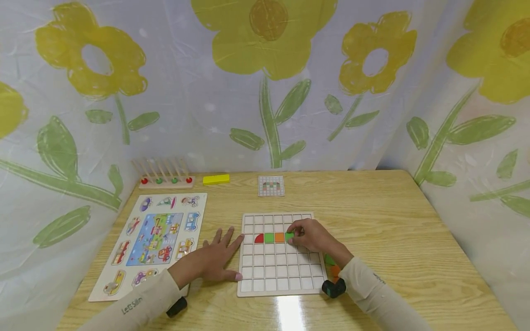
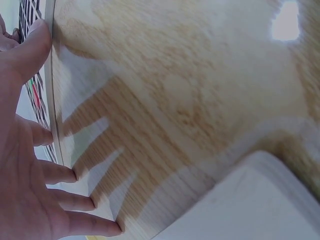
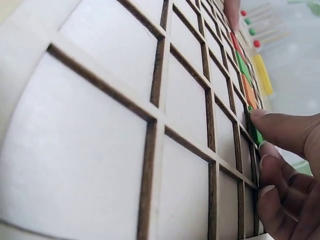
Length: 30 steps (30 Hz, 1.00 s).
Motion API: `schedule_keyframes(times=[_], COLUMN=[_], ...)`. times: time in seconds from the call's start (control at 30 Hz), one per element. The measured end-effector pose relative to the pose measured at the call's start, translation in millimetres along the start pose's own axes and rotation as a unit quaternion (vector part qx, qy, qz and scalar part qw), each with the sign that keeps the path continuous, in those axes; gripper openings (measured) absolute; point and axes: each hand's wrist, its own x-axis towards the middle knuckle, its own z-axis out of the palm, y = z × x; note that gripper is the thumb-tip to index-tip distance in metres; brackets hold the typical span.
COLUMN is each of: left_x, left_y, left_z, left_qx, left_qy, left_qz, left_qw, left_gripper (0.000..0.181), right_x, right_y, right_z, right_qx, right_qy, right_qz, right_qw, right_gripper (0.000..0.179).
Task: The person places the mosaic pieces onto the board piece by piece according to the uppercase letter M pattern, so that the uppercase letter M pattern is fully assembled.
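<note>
Right hand pinches a green end tile at the close of a coloured row

We see a person's two hands at work over a wooden grid board on the bench. The right grip is clamped on the green end tile, thumb and index finger meeting at it, the other fingers curled beneath the palm. That tile is in the third row from the far side, at the row's right end; we cannot tell whether it sits fully down in its square. To its left, touching or nearly so, we find an orange tile, then an inner green tile, then a red quarter-round tile with its curve facing left.

The left hand lies low with its grip apart, fingers straight and spread, thumb and index finger at the board's left rim.

Just right of the board, partly hidden by the right wrist, we make out a loose green piece and a loose orange piece. Beyond the board's far rim lies a small pattern card printed with a coloured grid. Farther left we note a yellow block, a peg stand with red and green beads, and a vehicle puzzle board. A flower-printed curtain hangs behind the bench.
</note>
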Motion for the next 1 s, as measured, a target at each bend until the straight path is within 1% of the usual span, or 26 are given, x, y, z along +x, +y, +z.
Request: schedule_keyframes(times=[0.2,0.47,0.6,0.73,0.87,1.0], left_x=[-0.8,-5.1,-4.6,-3.1,-2.3,-1.5], left_y=[0.3,0.1,-0.8,-2.2,-1.6,-0.3], left_z=[-0.7,-0.6,0.3,2.3,2.3,1.0], left_qx=[-0.002,-0.012,-0.014,-0.017,-0.016,-0.01], left_qy=[0.001,0.001,0.001,0.001,0.003,0.008], left_qz=[0.001,0.0,0.003,0.005,0.007,0.009], left_qw=[1.0,0.9999,0.9999,0.9999,0.9998,0.9999], left_gripper=[0.106,0.106,0.106,0.106,0.105,0.105], right_x=[-1.8,-7.8,-11.9,-16.4,-21.1,-27.2], right_y=[0,7,14,22,31,40], right_z=[-1,-7,-14,-23,-32,-43], right_qx=[0.007,0.054,0.065,0.064,0.063,0.077], right_qy=[-0.001,0.003,0.007,0.012,0.018,0.016], right_qz=[0.001,-0.037,-0.046,-0.054,-0.055,-0.052], right_qw=[1.0,0.9979,0.9968,0.9964,0.9963,0.9956], right_gripper=[0.02,0.021,0.022,0.022,0.023,0.025])
